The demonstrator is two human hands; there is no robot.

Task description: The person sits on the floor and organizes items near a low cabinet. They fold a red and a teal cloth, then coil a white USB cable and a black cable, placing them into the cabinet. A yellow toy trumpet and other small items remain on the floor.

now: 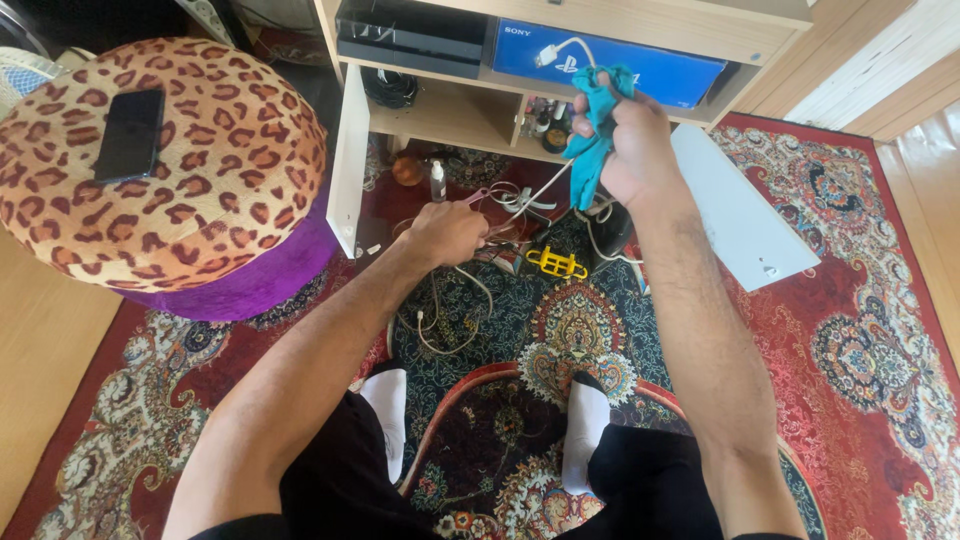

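Right hand (635, 150) grips teal cloth (596, 135); left hand (447, 232) apparently pinches white cable (530, 195).

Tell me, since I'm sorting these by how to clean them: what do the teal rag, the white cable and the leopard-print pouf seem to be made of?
The teal rag, bunched in the right hand, looks like soft matte woven or microfibre cloth; it folds limply. The white cable looks like smooth, slightly glossy plastic-sheathed wire. The leopard-print pouf seems fabric-covered, probably short plush, with a purple base.
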